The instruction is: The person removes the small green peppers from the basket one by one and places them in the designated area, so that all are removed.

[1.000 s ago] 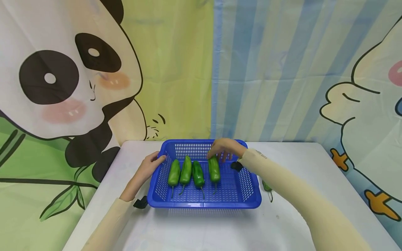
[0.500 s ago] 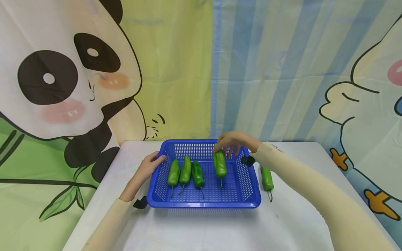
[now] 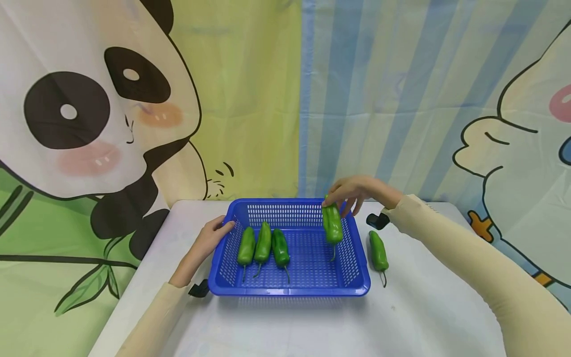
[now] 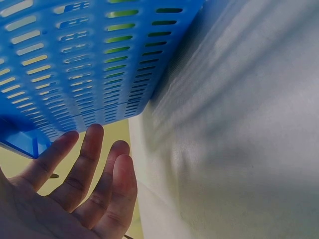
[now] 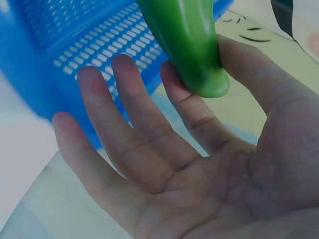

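Note:
A blue plastic basket [image 3: 290, 291] stands on the white table. Inside on its left lie three green peppers, a light one [image 3: 246, 248], a middle one [image 3: 263, 244] and a darker one [image 3: 280, 249]. My left hand [image 3: 211, 237] holds the basket's left rim, thumb over the edge and fingers along the outside; the left wrist view hides the thumb. Over the right part of the basket, my right hand [image 3: 352, 192] pinches the tip of another green pepper [image 3: 332, 225] between thumb and index finger. That pepper hangs stem down, with the other fingers spread apart from it.
Another green pepper [image 3: 378, 252] lies on the table [image 3: 415, 233] just right of the basket. Behind the table hangs a curtain [image 3: 250, 99] with a printed panda. A black wrist camera [image 3: 377, 221] sits under my right wrist.
My right hand has lifted the pepper from the basket floor and carried it right and up, near the right wall. The pepper outside has come into full view. My left hand stays put.

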A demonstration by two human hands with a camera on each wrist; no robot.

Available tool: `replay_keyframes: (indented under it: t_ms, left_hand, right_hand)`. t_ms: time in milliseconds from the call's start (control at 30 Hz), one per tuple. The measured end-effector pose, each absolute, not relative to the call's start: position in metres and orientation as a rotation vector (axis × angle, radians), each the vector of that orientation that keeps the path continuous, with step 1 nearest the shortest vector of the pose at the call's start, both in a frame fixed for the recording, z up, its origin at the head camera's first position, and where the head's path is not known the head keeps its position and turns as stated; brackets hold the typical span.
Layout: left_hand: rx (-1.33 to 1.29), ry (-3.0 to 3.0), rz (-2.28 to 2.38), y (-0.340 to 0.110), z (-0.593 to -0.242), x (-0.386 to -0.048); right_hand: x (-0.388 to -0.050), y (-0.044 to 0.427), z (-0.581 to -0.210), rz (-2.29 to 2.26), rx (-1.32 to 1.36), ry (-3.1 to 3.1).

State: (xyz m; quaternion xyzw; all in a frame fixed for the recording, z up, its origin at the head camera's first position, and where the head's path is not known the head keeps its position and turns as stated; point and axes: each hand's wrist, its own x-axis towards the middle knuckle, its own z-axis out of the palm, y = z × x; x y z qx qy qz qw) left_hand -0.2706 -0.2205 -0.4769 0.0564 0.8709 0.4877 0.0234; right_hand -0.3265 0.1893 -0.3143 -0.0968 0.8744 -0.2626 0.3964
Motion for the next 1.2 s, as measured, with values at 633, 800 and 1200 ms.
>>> replay_keyframes:
  t_ms: [633,800,1200]
  left_hand:
    - [0.17,2.675,1.5,-0.211,-0.456,-0.257]
    - [0.166,2.685,1.505,-0.216,-0.466,-0.263]
    - [0.171,2.718,1.511,-0.219,-0.48,-0.271]
  right_hand:
    - [-0.322,0.271,-0.326,-0.691,-0.202,2.186]
    - [-0.323,0.289,-0.333,-0.659,-0.168,2.193]
    - [-0.325,0.335,-0.368,-0.615,-0.06,2.243]
